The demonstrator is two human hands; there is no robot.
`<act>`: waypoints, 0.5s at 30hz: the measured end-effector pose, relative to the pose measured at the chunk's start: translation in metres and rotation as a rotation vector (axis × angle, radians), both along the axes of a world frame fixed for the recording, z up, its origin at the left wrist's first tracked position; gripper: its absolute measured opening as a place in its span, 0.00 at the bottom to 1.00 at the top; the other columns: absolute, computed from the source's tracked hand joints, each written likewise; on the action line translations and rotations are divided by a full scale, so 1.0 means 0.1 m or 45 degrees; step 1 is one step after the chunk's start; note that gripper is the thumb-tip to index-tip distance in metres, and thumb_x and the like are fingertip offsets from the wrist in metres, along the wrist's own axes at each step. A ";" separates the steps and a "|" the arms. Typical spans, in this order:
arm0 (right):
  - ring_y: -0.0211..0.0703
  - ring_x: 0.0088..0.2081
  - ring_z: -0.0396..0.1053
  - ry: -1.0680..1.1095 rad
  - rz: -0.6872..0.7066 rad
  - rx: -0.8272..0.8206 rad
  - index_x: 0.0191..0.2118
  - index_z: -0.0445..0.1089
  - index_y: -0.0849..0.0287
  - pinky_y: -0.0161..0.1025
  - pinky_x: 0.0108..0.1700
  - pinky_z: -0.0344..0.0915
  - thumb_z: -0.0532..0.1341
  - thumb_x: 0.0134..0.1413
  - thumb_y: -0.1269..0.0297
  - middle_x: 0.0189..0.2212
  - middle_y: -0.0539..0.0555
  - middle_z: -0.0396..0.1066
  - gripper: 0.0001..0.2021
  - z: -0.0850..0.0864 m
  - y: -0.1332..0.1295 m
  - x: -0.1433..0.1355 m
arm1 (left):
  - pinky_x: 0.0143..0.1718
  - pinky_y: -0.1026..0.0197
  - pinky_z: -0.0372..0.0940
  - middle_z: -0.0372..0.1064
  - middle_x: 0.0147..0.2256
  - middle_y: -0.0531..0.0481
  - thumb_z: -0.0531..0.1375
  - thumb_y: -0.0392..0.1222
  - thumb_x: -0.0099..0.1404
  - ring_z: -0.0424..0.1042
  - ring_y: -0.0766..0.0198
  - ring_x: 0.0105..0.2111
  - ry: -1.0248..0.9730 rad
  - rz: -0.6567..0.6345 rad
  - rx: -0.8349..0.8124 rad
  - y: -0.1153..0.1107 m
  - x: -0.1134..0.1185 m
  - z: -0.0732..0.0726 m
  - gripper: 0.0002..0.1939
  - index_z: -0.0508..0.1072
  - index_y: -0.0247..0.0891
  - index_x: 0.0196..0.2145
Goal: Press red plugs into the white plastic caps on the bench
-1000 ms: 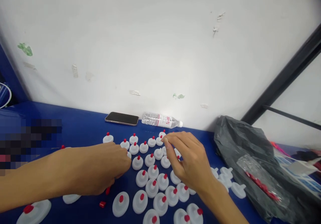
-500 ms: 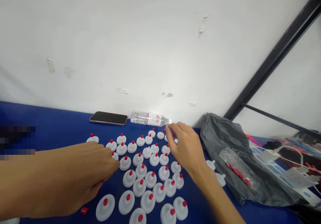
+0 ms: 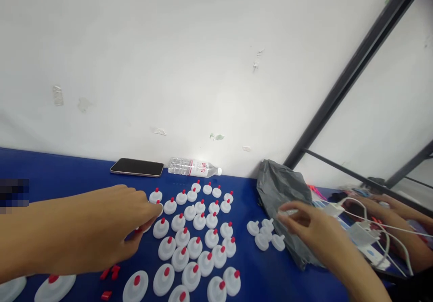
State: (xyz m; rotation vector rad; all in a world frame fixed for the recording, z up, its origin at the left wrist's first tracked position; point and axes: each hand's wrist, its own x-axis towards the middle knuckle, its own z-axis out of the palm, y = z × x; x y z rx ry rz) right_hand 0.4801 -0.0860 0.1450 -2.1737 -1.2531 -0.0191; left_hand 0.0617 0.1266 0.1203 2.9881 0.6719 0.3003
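Already, most white lids (image 3: 180,261) left of the bag (image 3: 279,180) wear red caps (image 3: 183,250); a few bare lids (image 3: 261,242) remain beside it. What the left hand (image 3: 125,223) or right hand (image 3: 316,230) grips is unclear.

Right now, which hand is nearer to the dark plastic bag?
Right. The right hand overlaps the dark plastic bag in view; the left hand is well left of it, with red-tipped white pieces between.
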 end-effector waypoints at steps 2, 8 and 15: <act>0.55 0.27 0.83 0.119 0.075 -0.139 0.38 0.85 0.51 0.45 0.32 0.75 0.67 0.49 0.50 0.24 0.53 0.84 0.15 -0.18 -0.06 0.02 | 0.30 0.50 0.53 0.80 0.31 0.52 0.60 0.39 0.68 0.78 0.48 0.30 0.178 0.044 -0.046 0.01 0.03 0.08 0.06 0.77 0.50 0.36; 0.48 0.27 0.82 0.245 0.085 -0.436 0.40 0.85 0.56 0.36 0.24 0.66 0.65 0.56 0.60 0.26 0.53 0.84 0.12 -0.46 0.09 -0.01 | 0.28 0.53 0.56 0.80 0.33 0.49 0.58 0.43 0.75 0.77 0.54 0.28 0.285 0.085 -0.122 -0.04 0.14 0.50 0.07 0.76 0.48 0.41; 0.54 0.33 0.85 0.025 0.172 -0.558 0.29 0.85 0.49 0.44 0.39 0.76 0.68 0.53 0.58 0.26 0.53 0.85 0.08 -0.39 0.20 0.06 | 0.27 0.54 0.55 0.74 0.29 0.52 0.60 0.39 0.74 0.67 0.61 0.25 0.223 0.089 -0.140 -0.28 0.27 1.06 0.11 0.69 0.44 0.31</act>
